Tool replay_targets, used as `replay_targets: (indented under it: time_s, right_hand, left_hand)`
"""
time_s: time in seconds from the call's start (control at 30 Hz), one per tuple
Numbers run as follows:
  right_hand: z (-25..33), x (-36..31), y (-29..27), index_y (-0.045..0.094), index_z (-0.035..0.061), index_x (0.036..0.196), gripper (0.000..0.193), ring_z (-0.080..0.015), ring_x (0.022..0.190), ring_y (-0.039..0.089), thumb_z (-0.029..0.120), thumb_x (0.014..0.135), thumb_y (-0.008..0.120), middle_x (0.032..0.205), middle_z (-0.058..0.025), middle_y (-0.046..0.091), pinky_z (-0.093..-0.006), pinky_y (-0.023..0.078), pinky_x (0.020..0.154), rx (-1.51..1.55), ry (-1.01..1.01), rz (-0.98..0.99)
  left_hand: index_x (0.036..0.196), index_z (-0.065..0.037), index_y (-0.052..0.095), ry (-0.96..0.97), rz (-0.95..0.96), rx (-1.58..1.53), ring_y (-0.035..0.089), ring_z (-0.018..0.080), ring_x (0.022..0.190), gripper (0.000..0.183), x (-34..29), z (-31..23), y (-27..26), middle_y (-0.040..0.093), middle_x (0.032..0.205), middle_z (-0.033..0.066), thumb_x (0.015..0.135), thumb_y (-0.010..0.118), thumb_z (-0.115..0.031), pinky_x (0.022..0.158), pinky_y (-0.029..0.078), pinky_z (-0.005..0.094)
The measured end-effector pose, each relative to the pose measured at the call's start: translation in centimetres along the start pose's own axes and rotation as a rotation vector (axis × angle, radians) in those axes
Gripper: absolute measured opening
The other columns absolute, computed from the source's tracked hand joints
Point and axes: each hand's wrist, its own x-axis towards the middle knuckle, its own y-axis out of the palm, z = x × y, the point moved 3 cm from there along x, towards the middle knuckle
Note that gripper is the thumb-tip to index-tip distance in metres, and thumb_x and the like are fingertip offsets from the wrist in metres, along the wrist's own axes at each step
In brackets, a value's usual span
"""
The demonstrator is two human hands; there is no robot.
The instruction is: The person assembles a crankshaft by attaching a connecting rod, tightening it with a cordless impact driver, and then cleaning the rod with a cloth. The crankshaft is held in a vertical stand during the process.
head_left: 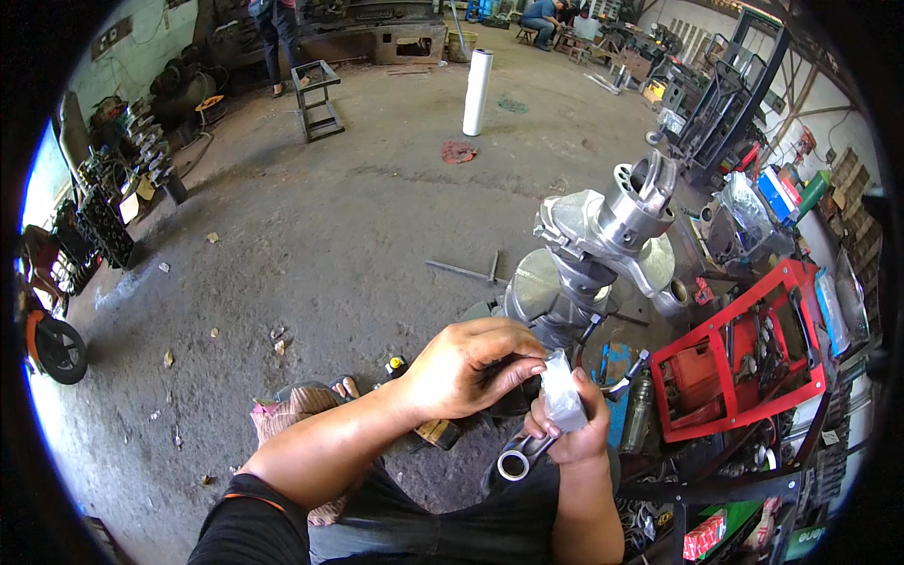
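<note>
A small pale box wrapped in clear plastic stands tilted in my right hand, whose fingers and thumb wrap its sides. My left hand reaches across from the left, thumb and forefinger pinched together at the box's upper edge, apparently on the wrapping. Right behind my hands rises a large shiny crankshaft with a connecting rod on it. Below my hands, between my knees, the ring end of another connecting rod shows; its other end is partly hidden by my right hand.
At the right stands a red metal tool frame holding tools, beside a dark bottle. A T-shaped bar lies on the floor. Farther off are a white roll, a red rag and a metal stand. Two people are in the background.
</note>
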Motion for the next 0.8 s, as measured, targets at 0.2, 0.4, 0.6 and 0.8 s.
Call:
replay_targets:
  time_s: [0.2, 0.4, 0.6, 0.8]
  right_hand:
    - [0.6, 1.2, 0.2, 0.059, 0.0044, 0.111, 0.048, -0.0148, 0.042, 0.042, 0.049, 0.096, 0.048, 0.068, -0.0052, 0.057, -0.0328, 0.037, 0.048, 0.139, 0.132, 0.163]
    - [0.6, 0.2, 1.0, 0.05, 0.0045, 0.132, 0.095, -0.0101, 0.048, 0.043, 0.085, 0.081, 0.044, 0.082, -0.0048, 0.062, -0.0293, 0.038, 0.052, 0.072, -0.022, 0.208]
    - [1.2, -0.2, 2.1, 0.027, 0.0057, 0.152, 0.116, -0.0077, 0.05, 0.047, 0.063, 0.068, 0.082, 0.111, -0.0047, 0.063, -0.0278, 0.041, 0.052, -0.139, -0.278, 0.38]
    - [1.4, -0.6, 1.9, 0.041, 0.0059, 0.134, 0.05, -0.011, 0.051, 0.048, 0.008, 0.092, 0.067, 0.073, -0.0034, 0.052, -0.0298, 0.045, 0.051, -0.411, -0.435, 0.089]
  left_hand:
    - [0.099, -0.003, 0.067, 0.046, 0.071, -0.022, 0.069, 0.0313, 0.101, 0.011, 0.9, 0.3, -0.7, 0.069, 0.112, 0.0163, 0.088, 0.071, -0.004, 0.085, 0.056, 0.0392]
    - [0.1, -0.003, 0.057, 0.071, 0.043, -0.032, 0.068, 0.033, 0.103, 0.012, 0.6, 0.6, 0.0, 0.067, 0.112, 0.0203, 0.092, 0.065, -0.003, 0.085, 0.055, 0.0389]
    - [0.098, -0.002, 0.05, -0.058, -0.18, -0.152, 0.063, 0.0194, 0.089, 0.012, 0.4, 1.2, 0.4, 0.063, 0.102, 0.0133, 0.091, 0.058, 0.0, 0.079, 0.053, 0.032]
    - [0.094, -0.003, 0.05, -0.498, -0.241, -0.289, 0.055, 0.0104, 0.089, 0.011, -0.2, 2.3, 0.6, 0.062, 0.098, 0.0055, 0.097, 0.059, -0.009, 0.081, 0.048, 0.0271]
